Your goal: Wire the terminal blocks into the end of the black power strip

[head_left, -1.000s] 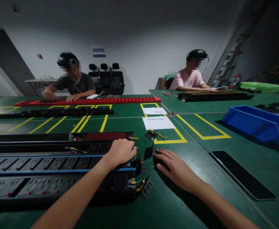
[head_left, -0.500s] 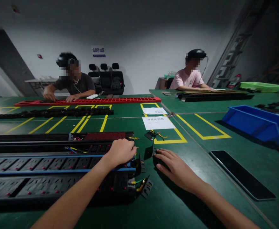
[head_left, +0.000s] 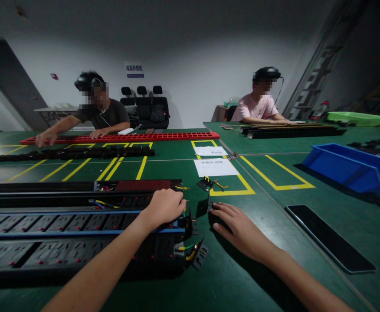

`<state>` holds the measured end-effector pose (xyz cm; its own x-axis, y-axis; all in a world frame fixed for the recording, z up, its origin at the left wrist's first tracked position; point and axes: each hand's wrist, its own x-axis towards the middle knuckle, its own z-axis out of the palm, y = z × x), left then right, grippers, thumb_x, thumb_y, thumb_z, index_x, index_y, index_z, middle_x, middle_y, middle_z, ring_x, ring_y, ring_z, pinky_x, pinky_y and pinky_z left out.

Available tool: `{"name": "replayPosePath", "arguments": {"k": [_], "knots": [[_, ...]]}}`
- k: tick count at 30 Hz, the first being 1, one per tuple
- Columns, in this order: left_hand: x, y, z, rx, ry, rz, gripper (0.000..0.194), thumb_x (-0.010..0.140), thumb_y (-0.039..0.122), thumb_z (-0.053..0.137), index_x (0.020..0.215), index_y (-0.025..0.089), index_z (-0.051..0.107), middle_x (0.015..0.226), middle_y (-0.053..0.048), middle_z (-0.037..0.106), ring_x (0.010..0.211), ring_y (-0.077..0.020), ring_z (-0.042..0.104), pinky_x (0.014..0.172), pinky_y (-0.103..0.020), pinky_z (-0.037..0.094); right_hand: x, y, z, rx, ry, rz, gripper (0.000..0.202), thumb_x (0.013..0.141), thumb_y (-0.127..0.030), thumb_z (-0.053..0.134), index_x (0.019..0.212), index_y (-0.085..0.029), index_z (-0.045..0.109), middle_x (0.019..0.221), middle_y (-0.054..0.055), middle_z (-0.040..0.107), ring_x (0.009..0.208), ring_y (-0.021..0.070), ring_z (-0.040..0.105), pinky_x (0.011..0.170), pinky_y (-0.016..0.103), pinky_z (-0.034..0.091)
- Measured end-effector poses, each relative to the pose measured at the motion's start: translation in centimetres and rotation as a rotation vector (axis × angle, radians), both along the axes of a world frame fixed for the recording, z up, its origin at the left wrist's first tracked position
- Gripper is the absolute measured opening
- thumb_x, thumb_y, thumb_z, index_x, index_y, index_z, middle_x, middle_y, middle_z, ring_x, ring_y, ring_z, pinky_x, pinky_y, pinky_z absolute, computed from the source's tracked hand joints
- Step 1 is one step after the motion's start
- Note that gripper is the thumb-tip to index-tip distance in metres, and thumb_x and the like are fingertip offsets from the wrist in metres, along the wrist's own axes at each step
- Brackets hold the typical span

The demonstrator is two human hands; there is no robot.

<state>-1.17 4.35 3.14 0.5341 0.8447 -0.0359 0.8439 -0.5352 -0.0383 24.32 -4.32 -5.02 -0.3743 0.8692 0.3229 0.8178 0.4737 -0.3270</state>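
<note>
The fingertips of your right hand (head_left: pixel 242 227) touch a small black plate (head_left: pixel 202 208) standing tilted at center frame, fingers extended close together and thumb apart; whether they grip it cannot be told. Your left hand (head_left: pixel 165 207), fingers curled under, lies over the right ends of the middle strips; what it may pinch is hidden. Four long strips (head_left: pixel 63 223) run in from the left edge, one blue-edged, with wires at their ends. Three more black plates (head_left: pixel 204 185) lie nearby, one above your right hand's plate and two below. One dark phone-like slab (head_left: pixel 331 238) sits lower right, one blue bin (head_left: pixel 339 169) at the right edge, and two white sheets (head_left: pixel 216 167) just above center. All rest on a green tabletop (head_left: pixel 274 173) marked with yellow tape. Beyond, one red grid frame (head_left: pixel 138 137) stretches across, with two co-workers seated, upper left (head_left: pixel 112 113) and upper right (head_left: pixel 255 108). Three black seats (head_left: pixel 143 106) stand before a pale wall (head_left: pixel 183 65).
</note>
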Motion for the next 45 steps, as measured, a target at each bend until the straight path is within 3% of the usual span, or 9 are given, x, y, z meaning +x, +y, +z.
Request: {"name": "replayPosePath", "arguments": {"k": [45], "knots": [[0.0, -0.01, 0.12, -0.002, 0.01, -0.007, 0.039, 0.101, 0.039, 0.04, 0.091, 0.018, 0.072, 0.091, -0.016, 0.075, 0.087, -0.034, 0.074, 0.075, -0.045, 0.054, -0.07, -0.09, 0.28, 0.001, -0.006, 0.004, 0.036, 0.101, -0.032, 0.057, 0.135, -0.023, 0.066, 0.143, 0.013, 0.064, 0.134, 0.0319, 0.057, 0.111, 0.056, 0.049]]}}
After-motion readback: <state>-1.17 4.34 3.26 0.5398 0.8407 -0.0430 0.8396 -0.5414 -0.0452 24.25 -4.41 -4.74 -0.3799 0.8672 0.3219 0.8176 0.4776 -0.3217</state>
